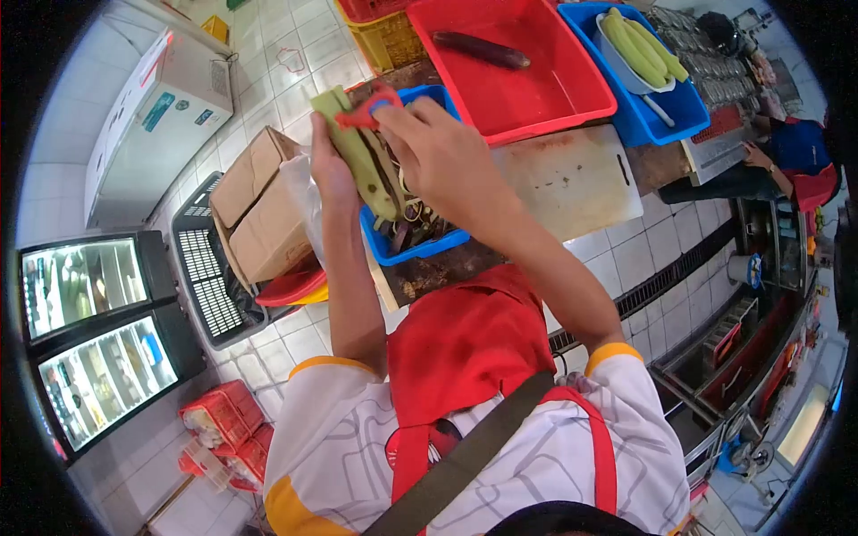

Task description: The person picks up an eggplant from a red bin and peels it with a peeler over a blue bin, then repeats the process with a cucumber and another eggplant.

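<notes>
My left hand [332,174] is closed around a mostly peeled eggplant [357,161], held at a slant with a dark strip of skin left along its side. My right hand [442,152] grips a red peeler [365,111] against the eggplant's upper part. Below them, a blue basin [420,255] holds dark peelings. An unpeeled purple eggplant [481,50] lies in a red tub [559,121] just beyond. At the upper right, several pale peeled eggplants [639,49] rest in a white bowl inside a blue tub [675,125].
A stained cutting board [572,183] lies right of the basin. Cardboard boxes [264,210] and a black crate [207,268] stand to the left on the tiled floor. Another person [791,161] is at the far right, near a metal sink counter. Lit display fridges [112,357] stand lower left.
</notes>
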A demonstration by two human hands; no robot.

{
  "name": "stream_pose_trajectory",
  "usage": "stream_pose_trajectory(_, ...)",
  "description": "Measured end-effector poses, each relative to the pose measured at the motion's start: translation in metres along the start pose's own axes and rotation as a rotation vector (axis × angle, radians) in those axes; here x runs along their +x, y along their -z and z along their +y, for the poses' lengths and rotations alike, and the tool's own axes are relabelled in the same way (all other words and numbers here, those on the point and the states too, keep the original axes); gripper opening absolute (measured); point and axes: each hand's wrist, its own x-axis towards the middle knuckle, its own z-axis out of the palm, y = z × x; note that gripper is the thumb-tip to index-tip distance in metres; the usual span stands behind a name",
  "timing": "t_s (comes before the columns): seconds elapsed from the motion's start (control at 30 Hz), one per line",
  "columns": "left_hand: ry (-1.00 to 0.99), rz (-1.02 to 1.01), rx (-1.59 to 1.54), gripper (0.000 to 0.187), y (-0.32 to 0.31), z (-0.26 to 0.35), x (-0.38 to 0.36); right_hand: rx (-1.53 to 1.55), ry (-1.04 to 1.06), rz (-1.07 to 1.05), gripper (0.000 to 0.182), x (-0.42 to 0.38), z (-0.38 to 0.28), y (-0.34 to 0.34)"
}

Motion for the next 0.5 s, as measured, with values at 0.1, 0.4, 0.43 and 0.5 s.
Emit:
stream_pose_trajectory(0.1,-0.023,-0.004,0.053,0.049,-0.014,0.0,-0.008,-0.035,0.023,0.044,0.016,0.012,0.0,-0.006)
stream_pose_trajectory(0.4,-0.174,0.253,0.236,0.051,0.034,0.001,0.027,-0.026,-0.128,-0.287,0.011,-0.061,-0.024,-0.004)
stream_pose_trajectory(0.43,-0.207,0.247,0.108,0.053,0.041,0.003,0.031,0.03,-0.194,-0.367,0.011,-0.071,-0.027,-0.001)
stream_pose_trajectory(0.5,-0.247,0.23,-0.113,0.054,0.039,0.013,0.034,0.061,-0.207,-0.44,0.012,-0.092,-0.025,-0.006)
